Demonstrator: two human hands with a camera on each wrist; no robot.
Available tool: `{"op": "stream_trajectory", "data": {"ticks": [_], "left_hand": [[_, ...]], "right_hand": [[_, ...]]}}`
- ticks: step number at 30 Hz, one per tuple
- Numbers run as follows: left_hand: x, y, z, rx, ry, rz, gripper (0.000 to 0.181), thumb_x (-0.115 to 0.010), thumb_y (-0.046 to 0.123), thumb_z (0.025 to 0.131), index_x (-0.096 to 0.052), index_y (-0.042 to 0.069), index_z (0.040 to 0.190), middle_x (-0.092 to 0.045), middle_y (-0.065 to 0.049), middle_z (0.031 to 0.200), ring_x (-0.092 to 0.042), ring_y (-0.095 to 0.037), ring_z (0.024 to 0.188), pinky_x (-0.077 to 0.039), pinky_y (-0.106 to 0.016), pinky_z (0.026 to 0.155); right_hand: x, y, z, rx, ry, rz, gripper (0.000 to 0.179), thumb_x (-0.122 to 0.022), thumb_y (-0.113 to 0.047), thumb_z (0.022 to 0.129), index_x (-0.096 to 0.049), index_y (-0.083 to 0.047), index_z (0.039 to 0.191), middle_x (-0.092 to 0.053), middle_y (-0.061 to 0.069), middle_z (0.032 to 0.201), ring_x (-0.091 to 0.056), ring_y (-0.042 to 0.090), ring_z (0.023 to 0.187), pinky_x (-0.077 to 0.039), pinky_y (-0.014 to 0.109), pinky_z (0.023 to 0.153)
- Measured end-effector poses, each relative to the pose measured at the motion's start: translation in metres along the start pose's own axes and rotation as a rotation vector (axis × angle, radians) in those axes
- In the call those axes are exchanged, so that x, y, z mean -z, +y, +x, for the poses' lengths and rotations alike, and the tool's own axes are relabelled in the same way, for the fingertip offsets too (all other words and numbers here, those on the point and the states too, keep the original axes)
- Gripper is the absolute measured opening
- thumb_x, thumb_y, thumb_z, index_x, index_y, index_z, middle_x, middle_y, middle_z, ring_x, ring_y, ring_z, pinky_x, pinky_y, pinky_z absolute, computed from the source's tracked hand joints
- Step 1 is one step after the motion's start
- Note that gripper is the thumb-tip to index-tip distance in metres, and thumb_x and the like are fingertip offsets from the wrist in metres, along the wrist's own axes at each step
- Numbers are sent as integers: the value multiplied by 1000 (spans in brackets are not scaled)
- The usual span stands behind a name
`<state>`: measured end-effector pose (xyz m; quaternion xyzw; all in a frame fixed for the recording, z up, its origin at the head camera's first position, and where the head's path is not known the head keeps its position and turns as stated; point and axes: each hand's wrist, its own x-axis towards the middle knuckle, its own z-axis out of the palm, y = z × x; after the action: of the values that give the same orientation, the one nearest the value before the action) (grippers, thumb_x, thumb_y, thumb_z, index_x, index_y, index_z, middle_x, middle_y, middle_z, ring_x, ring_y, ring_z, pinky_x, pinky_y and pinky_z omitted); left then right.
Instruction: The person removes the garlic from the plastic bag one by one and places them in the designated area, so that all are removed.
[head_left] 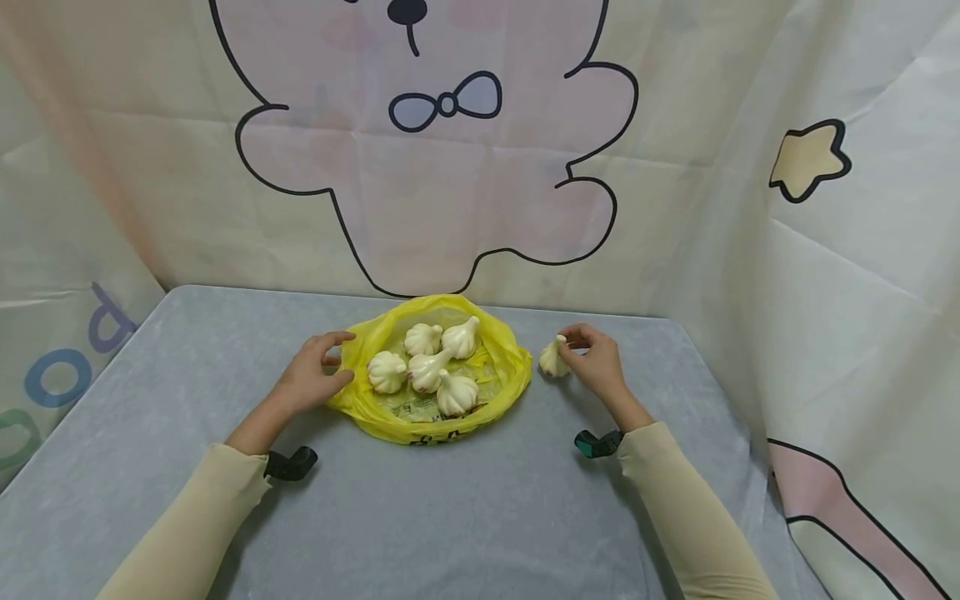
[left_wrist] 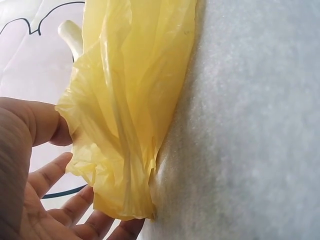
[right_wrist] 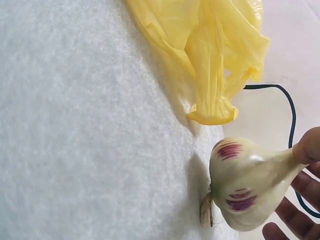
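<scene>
Five garlic bulbs (head_left: 426,372) | yellow bag rim (head_left: 517,367) encircling | table (head_left: 450,517) beneath | cloth (head_left: 690,167) behind

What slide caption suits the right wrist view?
Right grip pinching a purple-streaked garlic bulb by its stem, near a yellow plastic bag on grey cloth.

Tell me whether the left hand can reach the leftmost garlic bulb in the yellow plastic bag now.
Probably yes. The left hand is at the left edge of the yellow plastic bag, whose mouth is open; the leftmost garlic bulb lies just inside, with only the bag's wall between.
</scene>
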<state>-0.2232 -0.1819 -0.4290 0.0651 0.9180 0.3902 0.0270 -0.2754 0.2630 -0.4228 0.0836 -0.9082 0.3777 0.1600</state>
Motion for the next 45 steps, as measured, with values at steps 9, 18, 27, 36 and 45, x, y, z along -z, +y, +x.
{"op": "stream_trajectory", "data": {"ticks": [9,18,27,36,45], "left_hand": [[0,0,-1,-10,-2,-2,60,-58,18,88,-39,8,144,-37,-26,141,-53,-48,118,-50,-54,91],[0,-1,1,-7,-3,5,60,-59,18,88,-40,9,144,-38,-25,141,-52,-47,119,-50,-54,91],[0,0,2,1,-4,10,60,-59,18,88,-40,10,144,-37,-25,142,-52,-47,119,-50,-54,91],[1,0,1,10,-11,8,60,-59,18,89,-39,10,145,-36,-25,143,-52,-47,119,-50,-54,91],[0,-1,2,-2,-15,-4,60,-58,18,89,-39,10,145,-36,-25,142,-52,-47,119,-50,-54,91]], "right_hand": [[-2,-1,-1,-4,-2,28,18,-68,-12,85,-68,-7,102,-70,12,103,-66,29,92,-54,42,76],[-6,-2,1,17,-23,37,17,-68,-13,85,-69,-8,101,-70,13,100,-66,31,91,-54,45,81],[-8,-4,2,43,-90,17,16,-68,-14,87,-70,-9,102,-71,12,100,-66,28,94,-54,38,73],[-7,-5,2,24,-166,6,17,-66,-18,89,-70,-12,105,-71,9,102,-65,25,97,-54,40,78],[-9,-6,3,35,-173,3,19,-66,-18,90,-70,-12,107,-70,9,108,-64,26,101,-53,43,82]]}}
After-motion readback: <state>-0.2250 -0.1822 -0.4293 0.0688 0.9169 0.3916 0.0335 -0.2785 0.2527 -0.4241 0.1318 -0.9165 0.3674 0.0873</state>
